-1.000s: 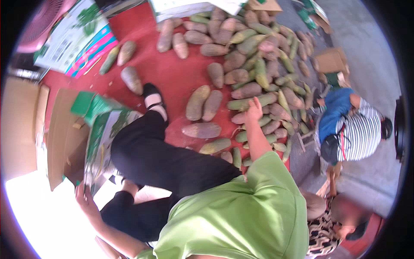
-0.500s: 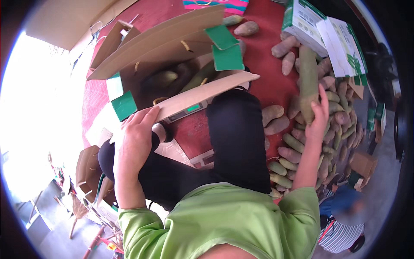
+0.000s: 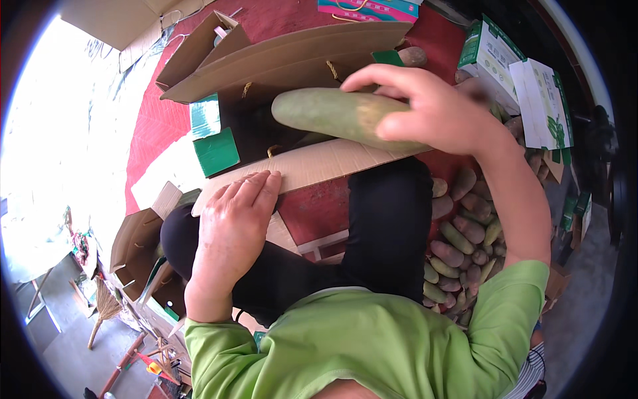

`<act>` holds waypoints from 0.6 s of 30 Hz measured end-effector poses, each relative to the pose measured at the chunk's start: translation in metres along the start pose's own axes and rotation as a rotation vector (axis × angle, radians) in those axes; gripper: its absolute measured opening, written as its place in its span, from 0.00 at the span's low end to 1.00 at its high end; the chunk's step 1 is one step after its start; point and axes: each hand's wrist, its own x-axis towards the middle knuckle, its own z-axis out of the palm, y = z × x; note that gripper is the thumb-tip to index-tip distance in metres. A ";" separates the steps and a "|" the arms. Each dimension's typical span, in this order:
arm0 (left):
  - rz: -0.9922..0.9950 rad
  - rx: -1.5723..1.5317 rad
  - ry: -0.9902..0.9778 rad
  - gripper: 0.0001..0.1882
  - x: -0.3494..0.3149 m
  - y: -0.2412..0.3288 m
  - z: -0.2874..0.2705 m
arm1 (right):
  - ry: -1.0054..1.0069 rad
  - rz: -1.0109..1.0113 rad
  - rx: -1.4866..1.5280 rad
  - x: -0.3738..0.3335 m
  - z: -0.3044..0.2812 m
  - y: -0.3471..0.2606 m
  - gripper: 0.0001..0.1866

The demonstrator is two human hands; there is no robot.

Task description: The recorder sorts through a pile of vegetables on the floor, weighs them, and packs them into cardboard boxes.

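Observation:
A large green radish (image 3: 325, 113) with a browner end lies level over an open cardboard box (image 3: 286, 70). My right hand (image 3: 442, 110) grips it by the browner end, thumb on the near side and fingers over the far side. At the box's near edge, my left hand (image 3: 236, 216) holds the near flap (image 3: 325, 163), its fingers bent over the cardboard. Green end flaps (image 3: 217, 151) fold outward at the left, and cord handles show on both long sides. The box's dark inside is mostly hidden by the radish and my right hand.
Many radishes (image 3: 458, 236) lie heaped on the red floor to my right. White and green cartons (image 3: 495, 56) stand beyond them. Another open cardboard box (image 3: 136, 243) is by my left knee, with a broom (image 3: 106, 306) farther left. Part of a person in stripes (image 3: 531, 372) shows at lower right.
My right hand has carried the radish from the heap leftward over the box, turning it from upright to level. The lit scale display under the near flap is now hidden.

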 end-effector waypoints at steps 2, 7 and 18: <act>0.019 -0.014 0.011 0.15 0.001 0.000 0.000 | -0.057 0.032 -0.125 0.021 0.005 -0.001 0.30; 0.034 0.011 -0.029 0.18 0.000 -0.001 -0.002 | -0.092 -0.092 -0.316 0.062 0.032 0.016 0.28; -0.075 -0.109 0.049 0.15 0.010 -0.002 0.009 | 0.376 -0.527 0.368 -0.015 -0.005 0.037 0.14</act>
